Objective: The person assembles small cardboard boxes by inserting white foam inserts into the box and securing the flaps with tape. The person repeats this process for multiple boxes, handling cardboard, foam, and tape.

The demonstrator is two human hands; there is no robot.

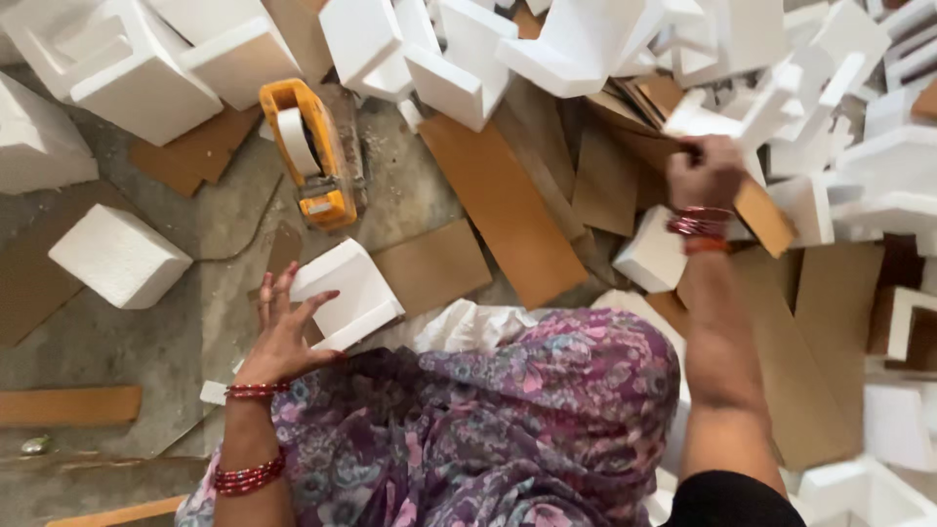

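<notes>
1. Foam block (346, 293), white and L-shaped with crisp edges, lies on the floor (127, 322) right in front of the left hand (283, 337), up and to the right of the palm. Its long axis runs from upper left down to lower right.
2. Left fingers (281, 293) are spread wide, tips touching the block's near face; they lie against it but are not closed round it.
3. Right hand (705, 174) is well apart from the block, far over on the right, fisted on the upper end of a cardboard strip (761, 215). The strip is flat, brown and stiff, and slants down to the right beyond the wrist.
4. Of the two hands, the left is far nearer the foam block; the right is nearer the heap of foam pieces (810, 117) and cardboard sheets (503, 210).
5. Tape dispenser (310, 156), orange hard plastic with a pale roll, sits on the floor above the block, apart from both hands.
6. Another plain foam slab (119, 256) lies to the left, clear of the hand. The floor is rough grey concrete, dusty, with flat cardboard offcuts scattered over it.
7. Flowered purple cloth (508, 420) drapes the lap between the arms, soft and creased.
</notes>
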